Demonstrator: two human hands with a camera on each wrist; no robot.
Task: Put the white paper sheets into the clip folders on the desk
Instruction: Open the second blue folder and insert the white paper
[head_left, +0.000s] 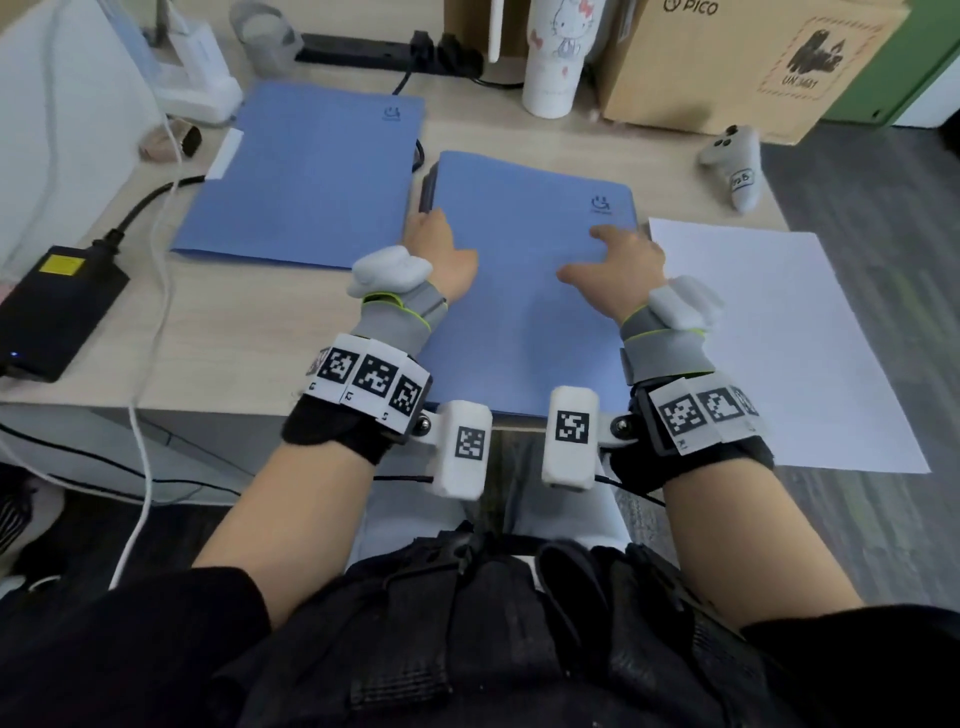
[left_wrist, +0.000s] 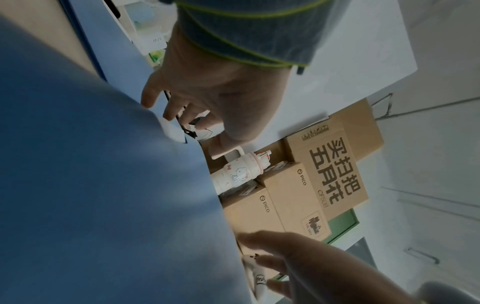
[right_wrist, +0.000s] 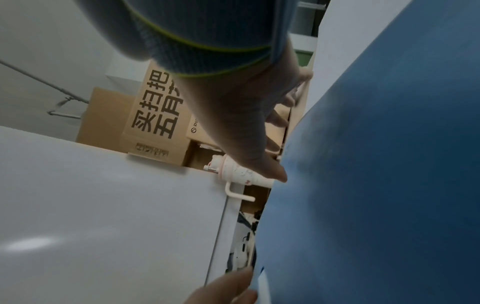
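Two closed blue clip folders lie on the desk: the far folder (head_left: 311, 171) at the back left and the near folder (head_left: 519, 312) in the middle. My left hand (head_left: 436, 244) rests on the near folder's left spine edge, its fingers (left_wrist: 168, 111) loosely bent and touching that edge. My right hand (head_left: 618, 265) lies spread on the cover near its right edge, with the thumb (right_wrist: 275, 174) pressing on the blue cover (right_wrist: 376, 164). A white paper sheet (head_left: 779, 338) lies flat just right of the near folder and overhangs the desk's front edge.
A black power adapter (head_left: 57, 306) and white cables sit at the left. A white cartoon tumbler (head_left: 558, 57), a cardboard box (head_left: 727, 67) and a power strip (head_left: 389, 52) line the back. A grey controller (head_left: 737, 161) lies at the back right.
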